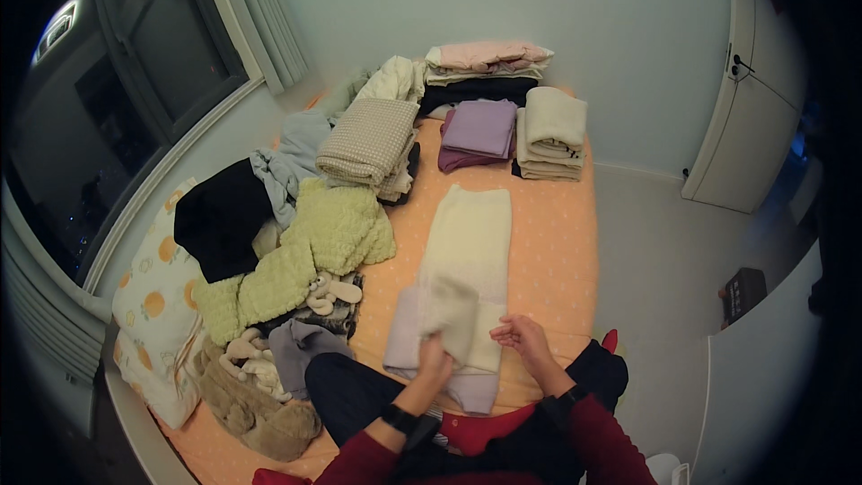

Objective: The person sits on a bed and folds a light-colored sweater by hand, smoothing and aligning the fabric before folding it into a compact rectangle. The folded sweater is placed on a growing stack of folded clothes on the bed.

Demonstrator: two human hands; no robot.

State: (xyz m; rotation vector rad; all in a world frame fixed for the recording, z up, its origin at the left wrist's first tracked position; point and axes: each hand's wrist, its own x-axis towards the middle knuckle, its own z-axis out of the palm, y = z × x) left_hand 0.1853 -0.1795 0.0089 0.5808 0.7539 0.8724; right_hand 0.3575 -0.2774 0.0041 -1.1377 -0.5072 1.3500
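Note:
A knit garment, fading from cream to pale lavender, lies lengthwise on the orange bedsheet in front of me. My left hand grips a raised, slightly blurred flap of it, probably a sleeve, above the garment's near half. Lavender parts of the knit show to the left of that hand and below it. Just off the garment's right edge is my right hand, its fingers slightly curled and apart, with nothing in them.
Folded purple cloth, a cream stack and a checked textile sit toward the far end. On the left are a green fluffy textile, black cloth, a plush toy and a pillow. A door stands right.

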